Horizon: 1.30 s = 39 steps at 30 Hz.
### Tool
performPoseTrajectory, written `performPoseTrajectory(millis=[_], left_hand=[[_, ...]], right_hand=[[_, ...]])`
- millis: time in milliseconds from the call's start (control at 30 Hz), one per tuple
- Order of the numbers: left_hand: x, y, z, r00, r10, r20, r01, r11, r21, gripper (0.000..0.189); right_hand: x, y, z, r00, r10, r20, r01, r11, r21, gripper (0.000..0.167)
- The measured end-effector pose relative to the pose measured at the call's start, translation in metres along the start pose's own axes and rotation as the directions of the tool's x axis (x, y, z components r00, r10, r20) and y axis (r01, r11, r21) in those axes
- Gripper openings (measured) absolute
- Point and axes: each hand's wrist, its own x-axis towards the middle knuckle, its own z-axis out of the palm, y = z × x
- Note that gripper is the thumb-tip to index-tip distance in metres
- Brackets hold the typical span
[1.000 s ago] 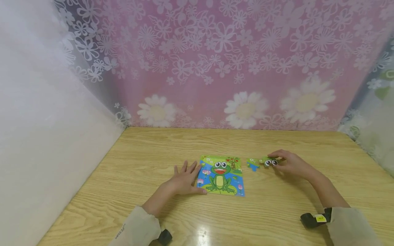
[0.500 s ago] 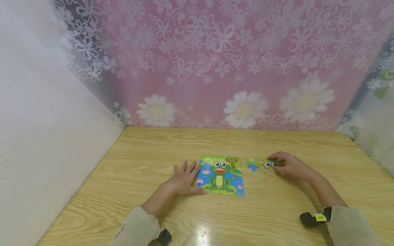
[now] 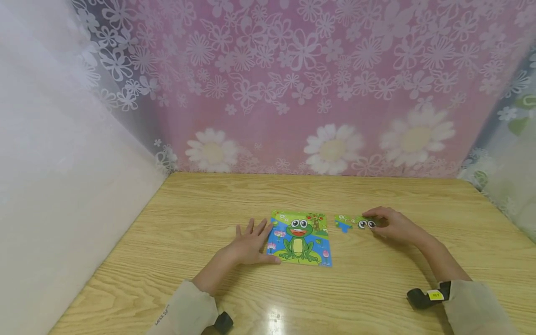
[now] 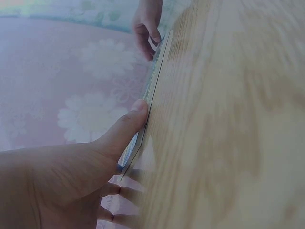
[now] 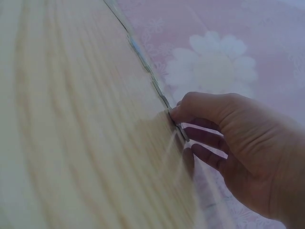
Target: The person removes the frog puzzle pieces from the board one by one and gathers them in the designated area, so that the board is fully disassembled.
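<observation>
A square frog picture board [image 3: 299,239] lies flat on the table in the head view. My left hand [image 3: 251,246] rests at its left side with fingers spread, the thumb on its lower left corner. To the right of the board lies a green and blue jigsaw piece [image 3: 343,223] with a white flower. Beside it, my right hand [image 3: 395,224] pinches a jigsaw piece with the frog's eyes [image 3: 365,224] at its right side, thumb in front and fingers behind. In the right wrist view, my right hand [image 5: 238,148] holds the eye piece low at the tabletop.
The wood-grain table [image 3: 201,204] extends around both hands. A pink flowered curtain [image 3: 272,116] hangs behind its far edge, with a pale sheet [image 3: 75,153] on the left. Each wrist wears a dark camera band [image 3: 425,298].
The eye piece has shifted slightly left and down, and now lies flatter against the flower piece. My right hand has moved with it, while my left hand has stayed in place.
</observation>
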Motion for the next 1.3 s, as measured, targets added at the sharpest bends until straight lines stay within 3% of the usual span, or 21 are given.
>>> performPoseTrajectory(millis=[500,667,1000,1300], left_hand=[[-0.001,0.000,0.000,1.000,-0.006,-0.003,0.006,1.000,0.017,0.099],[-0.004,0.003,-0.004,1.000,-0.008,-0.003,0.008,1.000,0.011,0.098],[-0.006,0.006,-0.007,1.000,-0.024,0.000,0.024,1.000,0.001,0.096],[-0.006,0.006,-0.006,1.000,-0.013,-0.002,0.013,1.000,0.005,0.097]], right_hand=[[-0.001,0.003,0.001,1.000,-0.006,-0.008,0.006,0.999,0.035,0.041],[0.003,-0.005,0.001,1.000,0.004,-0.019,-0.003,1.000,0.017,0.040],[0.032,-0.047,0.016,0.997,-0.081,0.017,0.082,0.996,-0.027,0.032],[0.062,-0.068,0.037,0.985,-0.147,0.093,0.151,0.988,-0.041,0.030]])
